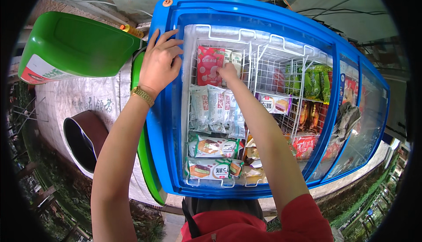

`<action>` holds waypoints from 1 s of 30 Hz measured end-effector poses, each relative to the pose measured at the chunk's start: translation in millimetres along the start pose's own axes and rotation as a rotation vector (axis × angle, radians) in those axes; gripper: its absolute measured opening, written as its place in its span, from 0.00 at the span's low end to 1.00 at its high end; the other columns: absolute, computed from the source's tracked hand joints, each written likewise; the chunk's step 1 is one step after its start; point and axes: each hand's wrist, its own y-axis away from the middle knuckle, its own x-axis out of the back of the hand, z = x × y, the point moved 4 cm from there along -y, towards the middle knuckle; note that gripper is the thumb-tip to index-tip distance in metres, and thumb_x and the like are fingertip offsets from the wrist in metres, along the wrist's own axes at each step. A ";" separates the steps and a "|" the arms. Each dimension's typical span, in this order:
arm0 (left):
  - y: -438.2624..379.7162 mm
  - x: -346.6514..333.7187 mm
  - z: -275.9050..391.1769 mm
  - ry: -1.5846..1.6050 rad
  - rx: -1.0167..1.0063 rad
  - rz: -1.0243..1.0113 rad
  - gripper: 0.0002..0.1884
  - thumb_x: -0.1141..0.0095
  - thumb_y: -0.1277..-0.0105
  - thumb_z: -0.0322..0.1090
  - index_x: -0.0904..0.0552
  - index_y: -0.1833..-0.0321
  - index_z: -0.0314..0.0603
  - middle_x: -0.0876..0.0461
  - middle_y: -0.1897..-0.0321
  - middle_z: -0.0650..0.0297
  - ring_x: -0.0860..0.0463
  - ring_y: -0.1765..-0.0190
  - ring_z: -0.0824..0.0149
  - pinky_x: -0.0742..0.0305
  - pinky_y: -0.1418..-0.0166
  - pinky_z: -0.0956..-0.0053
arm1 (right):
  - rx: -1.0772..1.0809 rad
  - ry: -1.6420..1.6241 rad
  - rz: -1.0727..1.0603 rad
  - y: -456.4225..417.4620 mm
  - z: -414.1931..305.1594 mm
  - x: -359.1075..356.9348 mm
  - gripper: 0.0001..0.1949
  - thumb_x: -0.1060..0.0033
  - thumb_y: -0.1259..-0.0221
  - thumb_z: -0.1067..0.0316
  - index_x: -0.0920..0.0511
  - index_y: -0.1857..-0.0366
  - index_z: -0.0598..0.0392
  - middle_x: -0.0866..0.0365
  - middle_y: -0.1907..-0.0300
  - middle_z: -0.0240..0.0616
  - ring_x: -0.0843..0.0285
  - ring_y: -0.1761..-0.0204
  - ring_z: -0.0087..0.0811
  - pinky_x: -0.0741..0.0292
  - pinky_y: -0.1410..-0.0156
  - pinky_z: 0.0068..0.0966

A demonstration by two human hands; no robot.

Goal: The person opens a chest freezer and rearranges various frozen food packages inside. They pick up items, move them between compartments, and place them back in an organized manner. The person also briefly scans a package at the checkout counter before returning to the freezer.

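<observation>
My left hand [161,62], with a gold-coloured watch [142,96] on the wrist, rests on the left rim of a blue chest freezer [161,116]. Its fingers are apart and reach over the rim's inner edge. My right hand [228,73] is inside the freezer, pinching the right edge of a pink ice-cream packet [208,62]. The fingertips behind that edge are partly hidden. Pale ice-cream wrappers [235,59] stand just beyond the hand. Clear-and-white wrapped ice bars [216,105] lie in the wire basket nearer me, with green-edged ice-cream packets [216,146] below them.
A second wire basket [270,67] holds a purple-edged packet [273,103]. Green packets [313,83] sit farther right. A grey cloth [346,120] lies on the glass lid [366,133]. Left of the freezer are a green bin [82,47] and a dark round container [79,143].
</observation>
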 end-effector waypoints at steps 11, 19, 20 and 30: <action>5.5 1.6 -4.5 -0.002 0.012 0.001 0.07 0.44 0.42 0.23 0.12 0.66 0.37 0.12 0.48 0.61 0.24 0.29 0.57 0.43 0.19 0.49 | 0.571 0.121 0.211 65.2 -61.1 39.3 0.04 0.31 0.42 0.70 0.13 0.71 0.59 0.15 0.70 0.45 0.15 0.68 0.44 0.23 0.60 0.36; 1.9 -1.6 -2.1 -0.037 -0.002 0.000 0.07 0.44 0.41 0.24 0.12 0.66 0.39 0.12 0.47 0.63 0.25 0.29 0.58 0.43 0.18 0.51 | 0.896 0.097 0.470 175.1 -84.8 155.5 0.07 0.32 0.39 0.72 0.17 0.74 0.61 0.22 0.72 0.42 0.22 0.68 0.42 0.26 0.64 0.38; 2.3 -2.8 -3.4 -0.040 -0.005 -0.004 0.07 0.44 0.41 0.24 0.12 0.66 0.39 0.12 0.47 0.63 0.25 0.29 0.58 0.43 0.18 0.51 | 0.892 0.060 0.468 183.7 -76.1 170.6 0.06 0.32 0.39 0.72 0.16 0.73 0.62 0.22 0.72 0.42 0.22 0.69 0.41 0.27 0.64 0.36; 1.2 -2.4 -1.2 -0.076 -0.033 0.001 0.08 0.45 0.42 0.25 0.11 0.66 0.40 0.12 0.47 0.64 0.25 0.29 0.61 0.44 0.18 0.52 | 0.394 -0.124 0.535 256.6 36.4 290.5 0.13 0.32 0.34 0.74 0.26 0.76 0.65 0.32 0.76 0.30 0.40 0.73 0.19 0.42 0.68 0.22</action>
